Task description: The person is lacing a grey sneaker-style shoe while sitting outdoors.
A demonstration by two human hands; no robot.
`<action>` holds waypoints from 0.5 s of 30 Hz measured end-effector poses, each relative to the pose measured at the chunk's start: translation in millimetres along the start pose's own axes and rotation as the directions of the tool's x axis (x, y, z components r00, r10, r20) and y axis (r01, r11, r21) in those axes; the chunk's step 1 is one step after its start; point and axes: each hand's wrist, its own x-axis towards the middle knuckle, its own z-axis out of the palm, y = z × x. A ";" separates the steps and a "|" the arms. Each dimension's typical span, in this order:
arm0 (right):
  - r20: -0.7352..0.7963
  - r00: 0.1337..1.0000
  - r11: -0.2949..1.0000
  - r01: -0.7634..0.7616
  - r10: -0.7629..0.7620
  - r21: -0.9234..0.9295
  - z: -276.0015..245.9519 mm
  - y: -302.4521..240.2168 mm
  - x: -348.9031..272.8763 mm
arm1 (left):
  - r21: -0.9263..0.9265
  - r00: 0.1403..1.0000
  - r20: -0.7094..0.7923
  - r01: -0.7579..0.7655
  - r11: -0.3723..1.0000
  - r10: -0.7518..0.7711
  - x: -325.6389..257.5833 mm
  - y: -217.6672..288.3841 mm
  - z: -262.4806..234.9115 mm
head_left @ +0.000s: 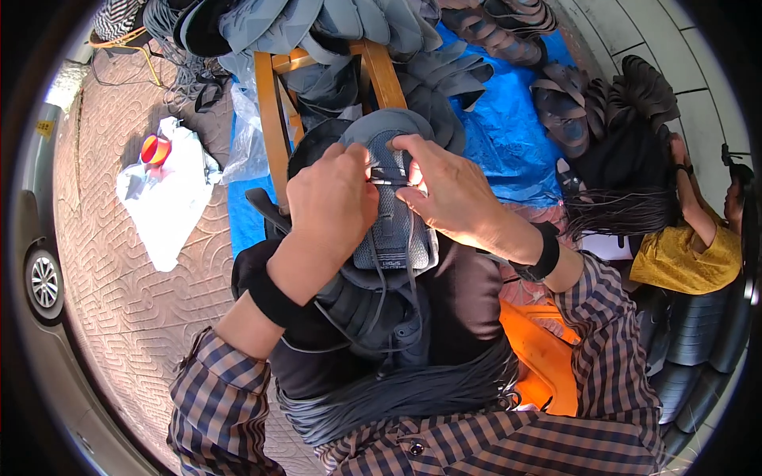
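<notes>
A grey shoe upper [393, 238] with a mesh tongue lies over my lap, in front of a wooden stool frame. My left hand [329, 194] is closed at the upper's left eyelet edge, its fingertips partly hidden. On the other edge my right hand [456, 186] pinches the upper, thumb below and index finger above. A dark lace crosses the tongue between the two hands. Loose grey lace ends [414, 293] hang down toward my lap. More grey uppers [369, 313] lie beneath, and a thick bundle of grey laces [405, 393] rests across my thighs.
Stacked grey uppers [317, 24] cover the wooden stool [274, 131]. Blue sheeting [508, 135] lies beyond, with brown uppers [559, 111] on it. An orange plastic seat [548, 365] is beside me. Another person in a yellow garment [686, 258] sits at right; a car [48, 262] stands left.
</notes>
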 end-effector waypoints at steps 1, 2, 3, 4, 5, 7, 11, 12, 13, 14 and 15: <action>-0.045 0.996 0.996 0.070 -0.072 -0.048 0.3 0.1 0.0 | 0.004 1.000 0.005 -0.001 1.000 0.001 1.7 4.5 2.1; -0.087 0.986 0.986 0.136 -0.145 -0.100 0.3 -0.1 0.0 | 0.075 0.999 -0.019 -0.036 0.997 0.038 3.6 9.4 4.8; -0.091 0.985 0.986 0.138 -0.146 -0.094 1.3 -1.8 1.8 | 0.150 0.996 -0.044 -0.069 0.986 0.076 4.7 11.4 6.2; -0.120 0.972 0.978 0.190 -0.200 -0.090 1.4 -3.4 4.3 | 0.158 0.996 -0.043 -0.071 0.985 0.078 6.9 12.0 6.8; -0.150 0.956 0.966 0.242 -0.253 -0.090 0.1 -4.6 6.5 | 0.165 0.990 -0.088 -0.094 0.982 0.110 9.7 12.5 7.1; -0.141 0.962 0.972 0.230 -0.234 -0.047 -6.3 -2.2 13.4 | 0.171 0.982 -0.128 -0.119 0.978 0.142 11.7 9.6 12.9; -0.128 0.985 0.988 0.130 -0.118 0.085 -8.0 13.7 11.6 | -0.208 0.995 -0.092 -0.043 0.977 0.024 1.8 -22.0 8.4; -0.080 0.997 0.979 0.027 -0.011 0.203 -10.9 18.6 9.5 | -0.363 1.000 -0.006 0.017 0.932 -0.021 0.2 -27.8 3.7; -0.028 0.999 0.954 -0.036 0.047 0.297 -13.3 25.9 9.0 | -0.517 0.988 0.105 0.153 0.842 -0.115 0.8 -30.8 2.5; -0.028 0.998 0.954 -0.038 0.049 0.296 -12.3 28.1 5.8 | -0.518 0.988 0.106 0.153 0.841 -0.114 1.1 -32.0 3.1; -0.024 0.997 0.940 -0.055 0.067 0.337 -11.5 25.6 3.0 | -0.547 0.979 0.167 0.193 0.814 -0.119 2.3 -32.7 2.8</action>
